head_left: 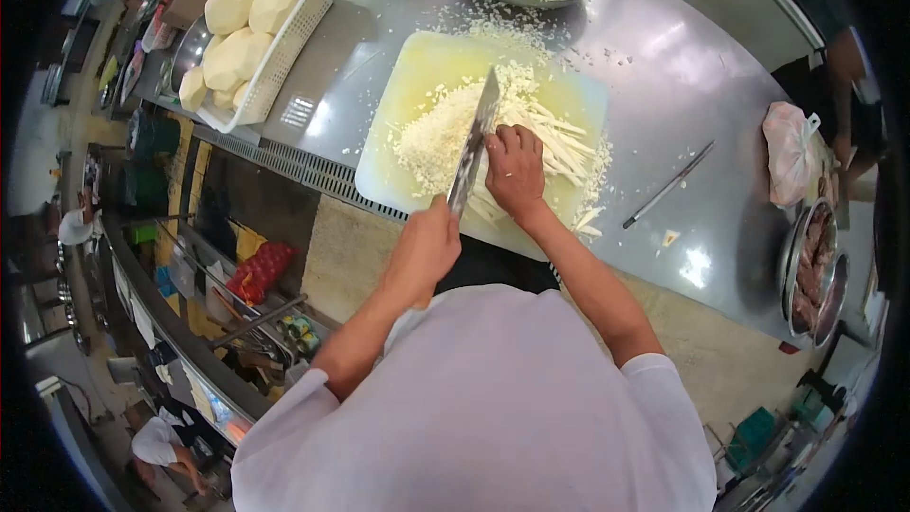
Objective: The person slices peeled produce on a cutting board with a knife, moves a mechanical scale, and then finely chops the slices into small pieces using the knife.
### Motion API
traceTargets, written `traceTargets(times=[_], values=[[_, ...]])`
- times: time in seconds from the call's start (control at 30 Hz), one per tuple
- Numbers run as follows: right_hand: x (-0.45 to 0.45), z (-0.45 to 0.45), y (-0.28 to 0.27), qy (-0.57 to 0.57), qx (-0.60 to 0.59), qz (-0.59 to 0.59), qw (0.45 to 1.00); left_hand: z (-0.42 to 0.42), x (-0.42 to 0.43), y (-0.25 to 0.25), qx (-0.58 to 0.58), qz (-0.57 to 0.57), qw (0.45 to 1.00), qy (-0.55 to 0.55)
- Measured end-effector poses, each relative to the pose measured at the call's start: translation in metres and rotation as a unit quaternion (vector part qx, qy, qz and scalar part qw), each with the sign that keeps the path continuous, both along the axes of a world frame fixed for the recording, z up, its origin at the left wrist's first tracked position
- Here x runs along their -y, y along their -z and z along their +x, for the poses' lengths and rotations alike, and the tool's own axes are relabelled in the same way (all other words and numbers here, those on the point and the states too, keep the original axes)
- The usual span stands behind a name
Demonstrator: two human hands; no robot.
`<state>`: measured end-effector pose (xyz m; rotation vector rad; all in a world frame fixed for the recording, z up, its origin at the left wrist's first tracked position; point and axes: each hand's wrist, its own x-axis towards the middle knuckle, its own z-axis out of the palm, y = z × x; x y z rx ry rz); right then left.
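Note:
My left hand (425, 248) is closed round the handle of a kitchen knife (477, 128). Its broad blade points away from me over a pale yellow-green cutting board (377, 166). Just right of the blade, my right hand (517, 171) presses down with curled fingers on a bundle of pale vegetable strips (566, 154); the strips under the fingers are hidden. A heap of finely chopped pale bits (431, 144) lies on the board left of the blade. More crumbs are scattered past the board's far and right edges.
A white basket (289, 62) of peeled pale root vegetables (237, 59) stands at the far left. A metal bowl (531, 2) of chopped bits is at the back. Rightward on the steel table (678, 95) lie a thin metal rod (668, 185), a plastic bag (789, 156) and bowls of meat (810, 270).

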<state>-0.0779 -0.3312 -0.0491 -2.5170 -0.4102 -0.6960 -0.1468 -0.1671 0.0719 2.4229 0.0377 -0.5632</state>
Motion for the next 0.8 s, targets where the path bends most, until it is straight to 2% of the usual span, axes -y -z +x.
traceTargets(times=[0.03,0.13,0.17,0.3,0.4,0.5,0.53,0.6,0.63,0.67,0.73,0.77,0.8], values=[[0.001,0.000,0.002,0.007,-0.001,0.002,1.000,-0.009,0.000,0.013,0.049,0.010,0.999,0.013],[-0.001,-0.003,0.003,0.001,-0.002,0.016,1.000,0.007,0.012,0.078,0.081,-0.007,0.997,0.010],[-0.002,-0.003,0.002,-0.001,-0.012,0.019,1.000,0.022,0.016,0.080,0.090,-0.002,0.996,0.009],[0.006,-0.002,-0.006,-0.021,-0.048,0.034,0.998,0.032,0.000,0.018,0.084,0.000,0.996,0.013],[0.009,-0.005,-0.006,-0.042,-0.075,0.082,0.993,0.015,-0.003,0.041,0.128,0.062,0.990,-0.015],[0.009,-0.030,-0.021,-0.054,-0.060,0.071,0.994,0.050,-0.007,0.068,0.148,0.040,0.988,0.024],[0.009,-0.037,-0.021,-0.052,-0.058,0.069,0.995,0.051,-0.012,0.065,0.150,0.037,0.988,0.025],[0.008,-0.061,-0.020,-0.085,-0.117,0.081,0.986,0.052,-0.016,0.023,0.091,-0.004,0.996,0.007],[0.007,-0.068,-0.017,-0.077,-0.118,0.082,0.987,0.042,-0.016,0.011,0.146,0.015,0.989,0.018],[0.006,-0.073,-0.014,-0.070,-0.111,0.081,0.988,0.037,-0.017,0.011,0.153,0.013,0.988,0.025],[0.004,-0.079,-0.009,-0.044,-0.130,0.108,0.985,0.034,-0.024,0.032,0.137,0.065,0.988,-0.030],[0.004,-0.077,-0.012,-0.038,-0.111,0.114,0.986,0.043,-0.034,0.064,0.165,0.060,0.984,-0.003],[0.002,-0.073,-0.015,-0.035,-0.106,0.113,0.987,0.051,-0.043,0.063,0.170,0.058,0.984,-0.001]])
